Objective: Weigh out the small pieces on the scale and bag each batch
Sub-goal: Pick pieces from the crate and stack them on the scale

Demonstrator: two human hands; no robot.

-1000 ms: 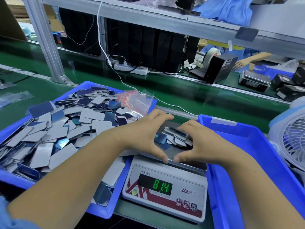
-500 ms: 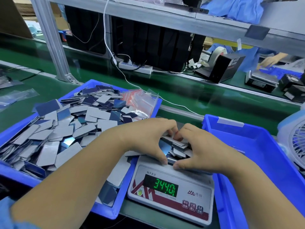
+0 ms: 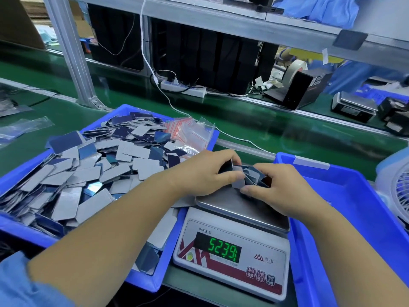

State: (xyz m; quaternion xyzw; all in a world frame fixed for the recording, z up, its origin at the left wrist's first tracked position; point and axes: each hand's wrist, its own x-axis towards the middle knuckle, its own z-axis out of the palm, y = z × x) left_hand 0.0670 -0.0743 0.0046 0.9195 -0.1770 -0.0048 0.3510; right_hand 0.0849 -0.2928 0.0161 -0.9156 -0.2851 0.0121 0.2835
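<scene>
Pieces (image 3: 249,177), loose on the scale (image 3: 232,240) pan a second ago, are now gathered and gripped between left hand (image 3: 203,173) and right hand (image 3: 278,187), seemingly lifted clear; bagging is judged next.

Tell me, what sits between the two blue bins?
In the head view, the scale stands between the full bin and the right bin.

I am looking at a factory packing line: a green conveyor belt (image 3: 254,120) runs behind the digital scale (image 3: 232,247), blue plastic bins (image 3: 345,209) flank that scale, an aluminium frame post (image 3: 70,54) rises beyond its left, and a tape dispenser (image 3: 303,85) sits far behind its right.
</scene>
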